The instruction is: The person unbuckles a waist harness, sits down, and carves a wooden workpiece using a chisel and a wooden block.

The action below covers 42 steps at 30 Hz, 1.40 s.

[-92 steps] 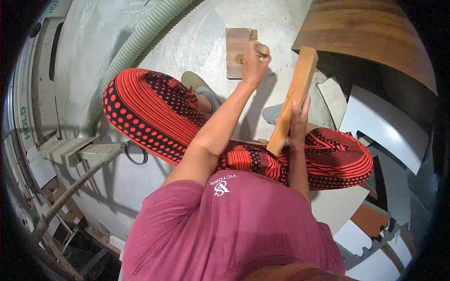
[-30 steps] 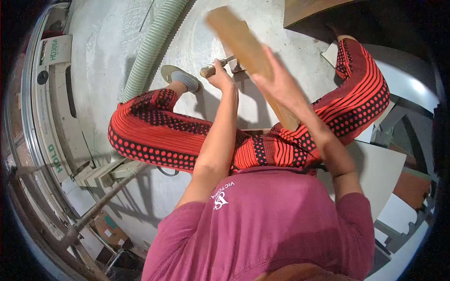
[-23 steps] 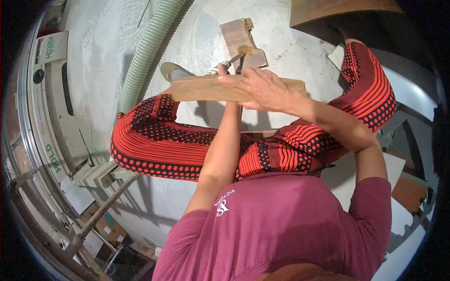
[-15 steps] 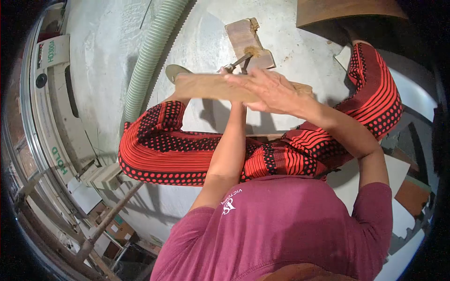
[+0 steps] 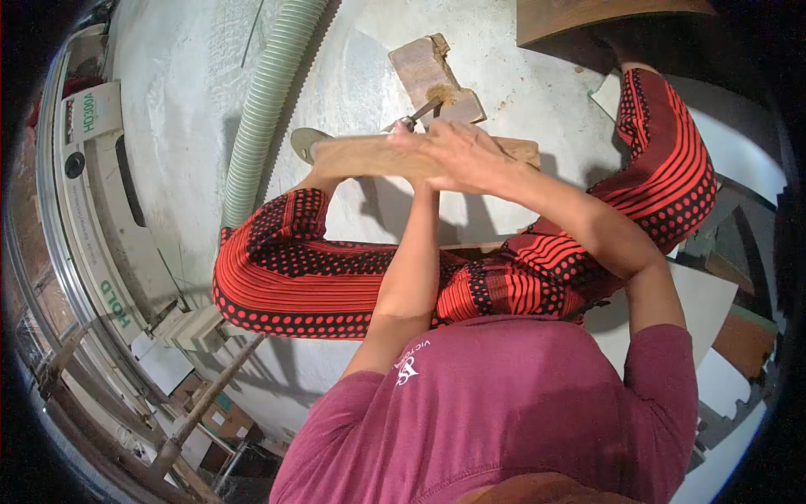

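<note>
A long piece of brown wood point(image 5: 365, 158) lies crosswise in front of me, above my lap, its left end blurred. Behind its middle is my left hand point(image 5: 402, 128), gripping it, with only fingertips showing at the upper edge. My right hand point(image 5: 466, 155) is pressed over the wood just right of centre, thumb side low; whether anything thin is under its fingers I cannot see. Past the wood, a dark metal tool point(image 5: 426, 109) rests with its tip on a notched wooden block point(image 5: 416, 74), beside a small heap of sawdust point(image 5: 442, 93).
A pale green ribbed hose point(image 5: 264, 109) runs along the floor at left, beside a white machine point(image 5: 101, 210). A round disc point(image 5: 309, 144) lies near my left foot. A curved brown panel point(image 5: 613, 21) stands at the upper right. My crossed legs point(image 5: 319, 277) flank the work.
My right hand has slid left along the wood, uncovering less of its middle and more of its right end. My left hand stays in place. The whole view has shifted slightly.
</note>
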Available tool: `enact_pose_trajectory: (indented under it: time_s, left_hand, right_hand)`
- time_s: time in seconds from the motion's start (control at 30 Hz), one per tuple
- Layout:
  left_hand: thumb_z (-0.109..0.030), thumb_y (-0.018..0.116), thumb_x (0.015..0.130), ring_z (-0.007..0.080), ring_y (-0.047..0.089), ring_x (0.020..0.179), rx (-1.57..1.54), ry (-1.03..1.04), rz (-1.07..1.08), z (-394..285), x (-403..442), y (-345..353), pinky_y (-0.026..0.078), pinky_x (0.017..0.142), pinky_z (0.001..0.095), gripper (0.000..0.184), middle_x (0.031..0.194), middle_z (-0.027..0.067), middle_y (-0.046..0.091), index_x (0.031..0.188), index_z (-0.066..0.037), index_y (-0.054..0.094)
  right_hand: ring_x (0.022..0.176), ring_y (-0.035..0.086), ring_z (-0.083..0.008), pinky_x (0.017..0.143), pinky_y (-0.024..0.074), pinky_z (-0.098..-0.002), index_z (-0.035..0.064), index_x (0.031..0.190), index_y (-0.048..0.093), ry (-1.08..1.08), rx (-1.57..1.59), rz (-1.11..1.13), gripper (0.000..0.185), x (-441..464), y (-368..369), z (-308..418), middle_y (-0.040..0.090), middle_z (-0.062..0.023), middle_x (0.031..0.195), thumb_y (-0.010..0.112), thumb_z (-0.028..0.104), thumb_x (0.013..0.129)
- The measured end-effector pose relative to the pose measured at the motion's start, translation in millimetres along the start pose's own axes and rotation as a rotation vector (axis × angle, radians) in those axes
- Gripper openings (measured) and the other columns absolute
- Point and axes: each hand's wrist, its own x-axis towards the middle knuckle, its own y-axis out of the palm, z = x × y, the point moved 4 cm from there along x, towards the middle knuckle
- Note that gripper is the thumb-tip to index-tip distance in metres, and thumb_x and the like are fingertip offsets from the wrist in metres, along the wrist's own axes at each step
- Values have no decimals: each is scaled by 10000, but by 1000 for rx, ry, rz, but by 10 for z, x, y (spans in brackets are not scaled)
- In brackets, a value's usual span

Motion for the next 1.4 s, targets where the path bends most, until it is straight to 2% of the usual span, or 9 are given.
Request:
enact_pose_trajectory:
  time_s: [0.33,0.4,0.6,0.83,0.9,1.0,1.07,1.17,1.4]
  left_hand:
    - [-260,612,880,174,611,712,-106,-36,-319,-32,80,-71,500,577,272,261,893,104,627,923,-12,545]
    - [-183,624,857,156,603,726,-17,31,-232,-230,38,114,498,602,275,202,870,83,622,932,-9,554]
    - [-140,643,836,161,586,751,300,381,18,-593,-31,572,486,707,300,189,854,78,618,906,24,580]
    - [-140,644,841,154,573,747,408,340,-30,-480,39,486,464,701,287,184,854,84,617,905,22,585]
    - [-138,632,845,174,617,798,356,312,-17,-437,70,455,531,695,307,225,936,93,598,981,-7,511]
    - [-126,630,854,166,591,771,234,324,11,-405,92,479,498,684,302,209,904,64,596,996,-12,528]
    - [-145,611,871,168,594,789,289,358,49,-355,163,467,500,684,306,193,915,57,595,995,-20,530]
    - [-182,587,879,174,580,813,278,301,113,-380,-123,163,488,711,314,211,931,59,584,1011,-30,522]
    - [-267,531,899,189,548,869,212,132,191,81,245,42,460,774,333,264,968,63,558,1048,-52,504]
  right_hand:
    - [1048,546,-373,883,460,-415,247,1421,311,454,410,-9,727,-616,-266,-325,548,-223,1096,661,284,785]
    - [1190,484,-337,975,399,-377,119,1426,294,388,384,-429,706,-823,-250,-567,492,-229,1277,632,286,829]
    - [1230,458,-261,1024,337,-328,7,1413,275,603,528,-679,677,-1222,-391,-1056,438,-211,1355,587,272,874]
    - [1253,437,-271,1035,329,-334,27,1425,260,509,560,-638,679,-1070,-400,-1047,396,-206,1394,584,262,876]
    - [1361,273,-218,1102,221,-312,34,1442,221,571,380,-483,692,-960,-312,-893,281,-155,1476,585,217,882]
    - [1110,535,-358,933,446,-397,212,1455,233,358,482,-431,795,-650,-258,-287,499,-208,1267,676,276,798]
    - [980,555,-355,876,459,-418,327,1422,302,383,481,-128,781,-436,-290,138,514,-182,1081,699,274,752]
    - [947,564,-335,834,481,-417,363,1411,305,79,279,-148,791,-202,-230,398,492,-179,1073,710,284,736]
    - [880,571,-367,742,498,-451,307,1414,309,116,-125,-100,784,-61,-435,497,466,-272,1093,692,269,731]
